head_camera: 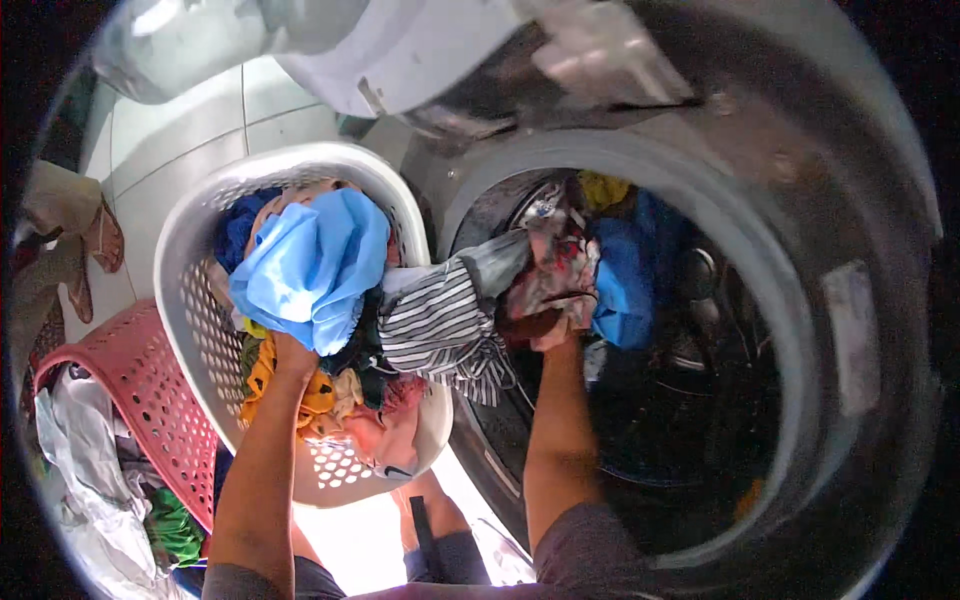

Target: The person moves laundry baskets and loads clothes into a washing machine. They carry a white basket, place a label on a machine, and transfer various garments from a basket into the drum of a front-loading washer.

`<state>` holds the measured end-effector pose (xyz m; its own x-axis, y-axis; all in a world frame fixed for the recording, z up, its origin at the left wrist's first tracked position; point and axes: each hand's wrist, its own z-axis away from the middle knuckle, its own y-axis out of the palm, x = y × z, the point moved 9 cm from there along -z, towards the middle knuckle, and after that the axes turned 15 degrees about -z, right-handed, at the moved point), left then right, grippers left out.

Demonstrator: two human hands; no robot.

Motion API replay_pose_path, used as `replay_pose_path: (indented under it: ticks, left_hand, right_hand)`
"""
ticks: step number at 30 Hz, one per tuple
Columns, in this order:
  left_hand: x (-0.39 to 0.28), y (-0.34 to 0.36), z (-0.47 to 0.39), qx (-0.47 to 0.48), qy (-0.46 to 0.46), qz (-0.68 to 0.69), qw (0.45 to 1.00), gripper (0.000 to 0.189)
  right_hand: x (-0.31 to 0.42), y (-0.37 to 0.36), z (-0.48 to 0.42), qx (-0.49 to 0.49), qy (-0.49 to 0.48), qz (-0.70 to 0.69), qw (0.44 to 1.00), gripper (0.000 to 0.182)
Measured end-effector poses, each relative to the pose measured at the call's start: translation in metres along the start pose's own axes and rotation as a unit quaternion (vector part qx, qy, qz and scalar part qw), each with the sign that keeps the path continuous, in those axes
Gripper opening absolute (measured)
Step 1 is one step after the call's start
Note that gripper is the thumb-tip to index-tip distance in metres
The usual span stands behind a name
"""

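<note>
My left hand (295,356) reaches into a white perforated laundry basket (180,247), its fingers hidden under a light blue cloth (315,255). I cannot tell whether they grip it. Just inside the round door opening of a front-loading washing machine (780,315), my right hand (553,335) is closed on a patterned garment (551,270) in pink, red and grey. A black-and-white striped garment (435,322) stretches from the basket across to this bundle. Orange clothing (266,382) and a peach garment (386,435) lie lower in the basket.
Blue fabric (622,285) and a yellow cloth (604,189) are in the drum. A pink perforated basket (142,367) lies tilted at left beside white clothes (94,465) and a green cloth (174,525). Another person's feet (105,236) stand on the tiled floor (180,172).
</note>
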<state>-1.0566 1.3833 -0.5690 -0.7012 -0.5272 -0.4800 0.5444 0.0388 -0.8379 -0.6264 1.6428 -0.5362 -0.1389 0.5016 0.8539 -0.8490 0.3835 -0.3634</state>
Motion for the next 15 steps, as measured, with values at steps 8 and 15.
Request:
replay_pose_path:
  ticks: [8, 15]
  left_hand:
    - [0.049, -0.017, 0.036, 0.101, -0.282, 0.597, 0.744, 0.041]
    - [-0.004, -0.163, 0.062, -0.013, -0.215, 0.782, 0.586, 0.057]
  right_hand:
    - [0.047, -0.012, 0.233, 0.031, 0.038, -0.05, 0.998, 0.03]
    - [0.019, 0.094, 0.46, 0.458, 0.013, 0.196, 0.867, 0.058]
